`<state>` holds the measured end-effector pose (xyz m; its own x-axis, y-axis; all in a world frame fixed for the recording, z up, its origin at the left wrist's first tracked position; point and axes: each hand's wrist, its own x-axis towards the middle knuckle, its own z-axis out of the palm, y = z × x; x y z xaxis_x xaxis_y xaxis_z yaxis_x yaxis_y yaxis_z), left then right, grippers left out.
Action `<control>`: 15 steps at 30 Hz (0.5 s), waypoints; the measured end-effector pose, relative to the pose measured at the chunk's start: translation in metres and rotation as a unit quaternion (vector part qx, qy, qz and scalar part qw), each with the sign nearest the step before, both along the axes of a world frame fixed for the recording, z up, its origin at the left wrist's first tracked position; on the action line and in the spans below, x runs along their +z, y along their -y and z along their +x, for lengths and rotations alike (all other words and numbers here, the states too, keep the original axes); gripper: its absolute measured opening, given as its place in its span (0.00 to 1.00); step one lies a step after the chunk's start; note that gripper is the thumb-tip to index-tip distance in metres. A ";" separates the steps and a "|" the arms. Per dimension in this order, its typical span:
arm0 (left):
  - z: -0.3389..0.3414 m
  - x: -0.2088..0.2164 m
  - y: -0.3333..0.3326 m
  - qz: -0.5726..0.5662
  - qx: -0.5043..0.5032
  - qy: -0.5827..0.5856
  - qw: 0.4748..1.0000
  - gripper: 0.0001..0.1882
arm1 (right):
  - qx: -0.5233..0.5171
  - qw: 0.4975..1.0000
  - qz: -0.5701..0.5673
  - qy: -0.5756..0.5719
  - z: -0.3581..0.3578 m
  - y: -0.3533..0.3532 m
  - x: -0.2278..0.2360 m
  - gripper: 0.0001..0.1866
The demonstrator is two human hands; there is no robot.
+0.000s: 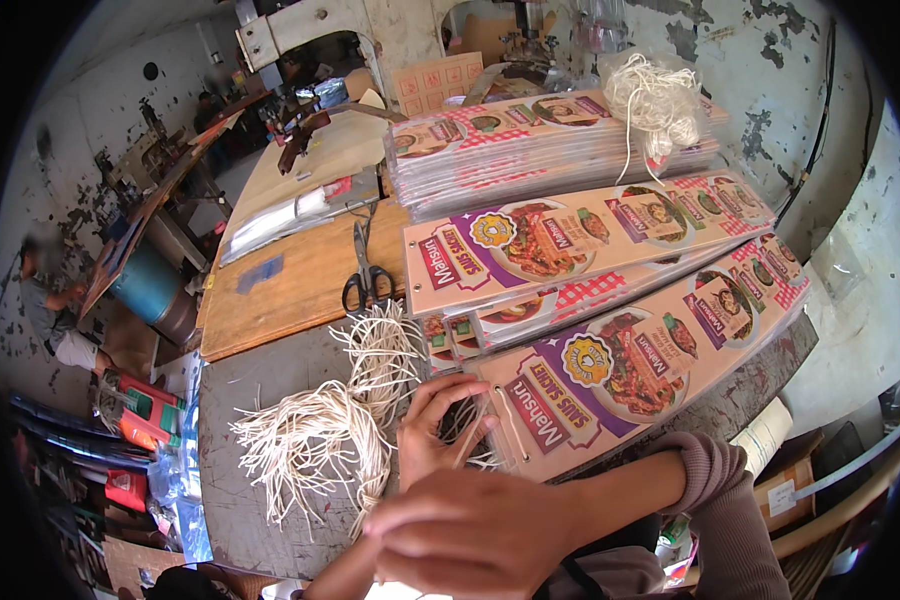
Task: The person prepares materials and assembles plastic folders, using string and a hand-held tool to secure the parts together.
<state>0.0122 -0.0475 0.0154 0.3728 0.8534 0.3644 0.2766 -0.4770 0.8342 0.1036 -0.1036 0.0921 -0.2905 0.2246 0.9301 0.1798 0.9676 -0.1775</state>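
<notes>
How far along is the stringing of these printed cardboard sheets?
Done: cannot tell; no strung sheet is plainly visible. In hand: the left hand pinches a cord at the edge of the nearest printed sheet, the right hand close beside. Left: a big cord bundle and tall sheet stacks.

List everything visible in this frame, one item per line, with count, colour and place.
printed cardboard sheets: several stacks, pink and purple, right of table
string pieces: one loose pile, cream, near table edge
string bundle: one, cream, atop far stack
scissors: one, black handles, on wooden board
wooden board: one, tan, mid table
seated person: one, far left on floor
left hand: fingers on cords at nearest sheet's edge
right hand: lower centre, in front of left hand; grip unclear
</notes>
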 end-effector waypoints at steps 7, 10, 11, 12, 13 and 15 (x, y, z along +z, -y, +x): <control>-0.049 0.016 -0.005 -0.155 -0.130 0.191 0.961 0.18 | -0.166 0.983 -0.075 0.002 0.057 -0.012 0.029 0.11; -0.053 0.028 0.008 -0.288 -0.357 0.169 0.873 0.37 | -0.258 0.965 0.038 0.021 0.050 -0.001 0.002 0.12; -0.048 0.026 0.017 -0.356 -0.343 0.158 0.855 0.38 | -0.258 0.961 0.102 0.012 0.048 0.006 -0.015 0.12; -0.042 0.034 0.031 -0.395 -0.297 0.183 0.850 0.36 | -0.224 0.958 0.166 0.058 0.045 0.008 -0.024 0.11; -0.039 0.037 0.029 -0.389 -0.330 0.209 0.834 0.33 | -0.216 0.917 0.261 0.210 0.049 0.018 -0.026 0.08; -0.042 0.040 0.029 -0.389 -0.359 0.232 0.816 0.30 | -0.194 0.924 0.265 0.194 0.043 0.018 -0.039 0.08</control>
